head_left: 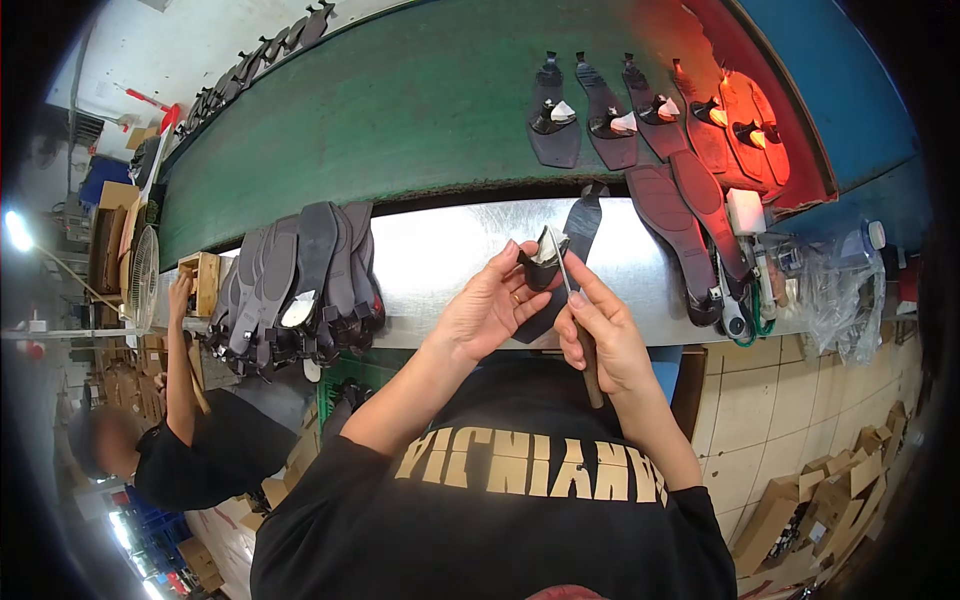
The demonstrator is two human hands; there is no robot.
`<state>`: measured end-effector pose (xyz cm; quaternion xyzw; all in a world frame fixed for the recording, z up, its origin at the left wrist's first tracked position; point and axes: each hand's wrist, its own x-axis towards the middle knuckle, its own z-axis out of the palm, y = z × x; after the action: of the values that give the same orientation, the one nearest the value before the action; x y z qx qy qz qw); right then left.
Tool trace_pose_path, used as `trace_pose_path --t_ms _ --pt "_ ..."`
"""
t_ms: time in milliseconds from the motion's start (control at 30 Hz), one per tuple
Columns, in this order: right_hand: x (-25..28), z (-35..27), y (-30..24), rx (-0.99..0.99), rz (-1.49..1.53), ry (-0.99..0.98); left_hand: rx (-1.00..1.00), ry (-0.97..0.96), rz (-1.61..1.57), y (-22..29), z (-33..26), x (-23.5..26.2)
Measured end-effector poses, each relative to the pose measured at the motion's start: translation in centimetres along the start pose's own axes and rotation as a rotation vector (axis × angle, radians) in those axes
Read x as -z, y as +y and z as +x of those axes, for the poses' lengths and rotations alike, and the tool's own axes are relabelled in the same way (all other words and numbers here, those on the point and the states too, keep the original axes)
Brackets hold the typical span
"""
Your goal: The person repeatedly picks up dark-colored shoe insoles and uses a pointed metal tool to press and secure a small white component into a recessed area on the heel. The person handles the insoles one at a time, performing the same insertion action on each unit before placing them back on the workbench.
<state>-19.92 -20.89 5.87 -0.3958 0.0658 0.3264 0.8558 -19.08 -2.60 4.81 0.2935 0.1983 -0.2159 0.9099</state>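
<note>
In my left hand [487,303] is a small black curved shoe part [541,274] with a whitish inner side, pinched between thumb and fingers. My right hand [610,340] grips a hand tool [589,368] with a brown handle and a thin metal shaft. The shaft's tip meets the edge of the shoe part; the exact shape of the tip is too small to tell. Beneath both hands a dark shoe sole [583,222] lies on the shiny metal bench [430,240], partly hidden by my fingers.
A pile of dark soles [318,245] rests at the bench's left. More soles [668,208] lie to the right, beside a plastic bag [848,290]. Several soles with black parts [553,125] line the green conveyor belt [380,110], some under red light. Another person [215,450] works at left.
</note>
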Motion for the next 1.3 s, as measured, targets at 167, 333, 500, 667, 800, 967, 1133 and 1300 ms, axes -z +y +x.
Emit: trace_pose_path --t_ms 167,333,500,667,800,967,1133,1300 --pt "-0.5 -0.5 -0.1 0.036 0.02 -0.056 0.068 -0.035 -0.09 -0.3 0.2 0.0" --pt "-1.7 -0.5 0.2 0.068 -0.006 -0.021 0.114 -0.103 -0.106 -1.0 0.2 -0.2" --pt "-1.3 -0.4 0.5 0.075 0.044 -0.022 -0.039 -0.195 0.008 -2.7 0.0 -0.3" --pt "-1.1 -0.6 0.6 0.109 -0.021 0.017 0.007 -0.188 0.028 -2.5 -0.5 -1.0" --pt "-0.8 -0.7 -0.4 0.028 0.057 0.04 0.005 -0.181 0.06 -2.4 -0.4 -1.1" --pt "-0.3 -1.3 -1.4 -0.034 0.028 -0.084 -0.023 -0.184 0.079 -2.0 -0.1 -1.0" --pt "-0.1 -2.2 -1.9 -0.141 0.064 -0.145 -0.04 -0.26 0.124 -1.0 0.4 0.1" --pt "0.4 -2.8 -1.6 -0.212 0.103 -0.125 -0.089 -0.335 0.266 0.1 0.0 0.6"
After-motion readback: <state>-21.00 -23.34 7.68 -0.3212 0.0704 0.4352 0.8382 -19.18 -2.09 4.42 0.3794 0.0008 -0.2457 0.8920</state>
